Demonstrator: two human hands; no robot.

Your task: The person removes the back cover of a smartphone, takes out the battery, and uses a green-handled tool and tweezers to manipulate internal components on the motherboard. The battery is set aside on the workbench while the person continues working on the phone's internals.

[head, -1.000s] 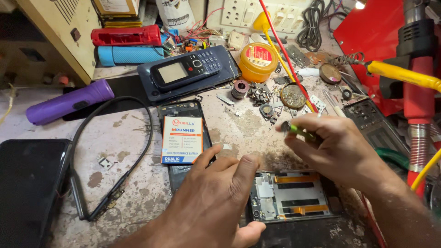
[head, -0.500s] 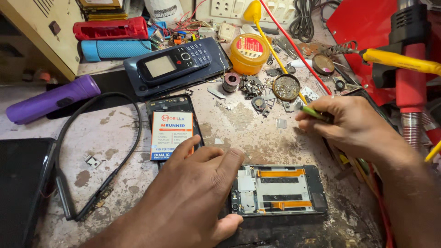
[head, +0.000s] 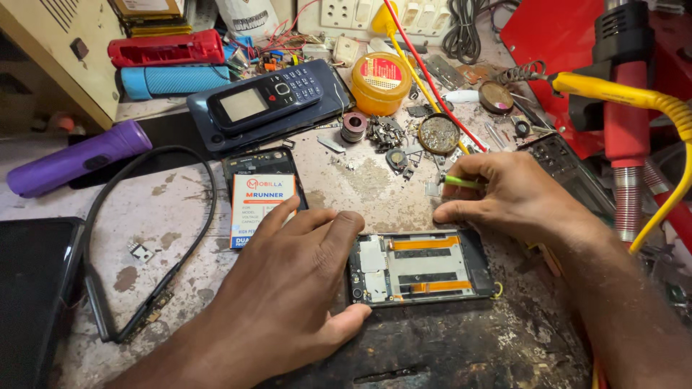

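Opened phone (head: 422, 266), its back cover off and its orange strips and metal shields showing, lay flat on the worn desk (head: 180, 209) near the front edge, between the two hands. It was steadied by the left hand (head: 288, 288), whose thumb was pressed against the lower left corner of the frame while the other fingers were spread apart and laid on the desk just beside its left end; nothing was clamped in that hand. A thin green-handled tool (head: 461, 182) was pinched in the right hand (head: 515, 198), its fingers closed together on the handle, just beyond the phone's upper right edge, with the tip pointed left and held clear of the phone. A phone battery (head: 261, 207) with an orange and white label lay to the left of the left hand, a dark keypad phone (head: 263, 101) rested behind it on a dark slab, and an orange tin (head: 380, 83) stood near a heap of small metal parts (head: 389, 137). For the work to be done well, the frame would best be kept pinned flat, and the tool tip brought in low and light, so that the thin orange strips were not scratched or lifted.
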